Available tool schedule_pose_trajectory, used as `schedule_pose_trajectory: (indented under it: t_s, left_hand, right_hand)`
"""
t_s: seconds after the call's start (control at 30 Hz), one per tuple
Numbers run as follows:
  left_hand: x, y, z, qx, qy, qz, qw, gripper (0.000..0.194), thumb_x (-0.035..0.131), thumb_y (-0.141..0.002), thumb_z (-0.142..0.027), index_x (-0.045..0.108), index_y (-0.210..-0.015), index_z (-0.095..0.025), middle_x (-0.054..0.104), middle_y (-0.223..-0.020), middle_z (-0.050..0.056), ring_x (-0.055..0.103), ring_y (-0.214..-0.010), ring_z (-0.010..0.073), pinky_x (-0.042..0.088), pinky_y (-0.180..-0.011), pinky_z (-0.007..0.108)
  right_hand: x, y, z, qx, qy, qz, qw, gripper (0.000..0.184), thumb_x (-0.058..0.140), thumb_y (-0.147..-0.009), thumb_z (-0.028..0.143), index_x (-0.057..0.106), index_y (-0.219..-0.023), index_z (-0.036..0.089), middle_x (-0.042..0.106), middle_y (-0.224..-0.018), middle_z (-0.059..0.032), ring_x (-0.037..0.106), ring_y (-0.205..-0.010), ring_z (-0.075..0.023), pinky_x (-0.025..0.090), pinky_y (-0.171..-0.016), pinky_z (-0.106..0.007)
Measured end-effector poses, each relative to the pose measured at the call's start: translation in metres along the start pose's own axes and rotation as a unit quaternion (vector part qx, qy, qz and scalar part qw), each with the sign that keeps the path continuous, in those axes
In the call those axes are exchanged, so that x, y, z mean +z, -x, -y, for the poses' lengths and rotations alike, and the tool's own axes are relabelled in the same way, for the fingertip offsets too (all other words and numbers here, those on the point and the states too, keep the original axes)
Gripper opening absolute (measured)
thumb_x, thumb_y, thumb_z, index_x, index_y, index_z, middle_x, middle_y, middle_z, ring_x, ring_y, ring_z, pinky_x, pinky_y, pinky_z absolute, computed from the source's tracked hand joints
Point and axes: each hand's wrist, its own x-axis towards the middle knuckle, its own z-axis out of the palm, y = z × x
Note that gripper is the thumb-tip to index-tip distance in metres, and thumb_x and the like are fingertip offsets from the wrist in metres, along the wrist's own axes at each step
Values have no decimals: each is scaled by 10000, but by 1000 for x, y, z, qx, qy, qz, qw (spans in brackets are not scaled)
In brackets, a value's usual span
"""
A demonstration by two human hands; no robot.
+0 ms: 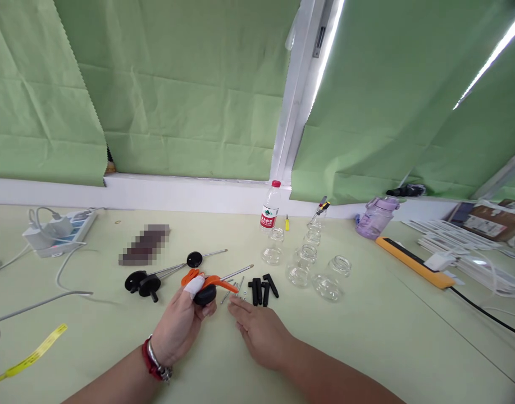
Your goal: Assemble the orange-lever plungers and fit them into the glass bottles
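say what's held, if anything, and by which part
Left hand holds the orange-and-black piece by its rounded black end; right hand's hold cannot be told.

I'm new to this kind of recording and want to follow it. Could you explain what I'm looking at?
There is no machine here: a person works with two bare hands. The single picture comes from a camera worn on the head, looking forward and down at the table.

The left hand holds an orange-and-black piece. The right hand is beside it, fingertips near some thin metal pins; whether it grips anything is hard to tell.

To the left lie metal rods with round black ends. Right of the pins are short black parts, then clear glass jars. Behind stands a red-capped bottle; farther right, a purple jug.
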Motion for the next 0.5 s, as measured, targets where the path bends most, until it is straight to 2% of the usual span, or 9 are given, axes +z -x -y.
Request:
schedule_pose_trajectory:
  t_s: [0.17,0.3,0.43,0.5]
  left_hand:
    - [-1,0,2,-2,-14,-9,1000,308,526,-854,-403,480,-650,-177,425,-569,-54,383,-500,92,346,-511,241]
    - [-2,-2,2,5,-23,-13,1000,303,535,-846,-393,484,-644,-174,426,-579,-51,384,-502,91,342,-496,236]
    - [0,-1,2,3,-29,-11,1000,314,536,-840,-396,484,-626,-172,429,-575,-49,374,-496,88,345,-486,231]
    - [0,-1,3,-2,-33,-13,999,311,529,-842,-400,498,-633,-172,424,-569,-49,375,-500,90,345,-481,226]
  right_hand:
    - [3,1,-1,-40,69,10,997,484,404,-850,158,457,-1331,185,421,-1422,-66,634,-1014,-225,503,-818,-329]
    - [8,8,-1,-103,95,21,990,511,469,-795,160,487,-1302,224,468,-1394,-32,660,-863,-192,495,-756,-308]
    - [14,11,-1,-197,79,11,977,452,452,-822,152,511,-1263,231,543,-1334,-3,617,-963,-171,451,-807,-286]
    - [15,10,-1,-226,94,-4,970,424,447,-825,136,527,-1234,210,561,-1314,-12,600,-947,-166,433,-813,-282]
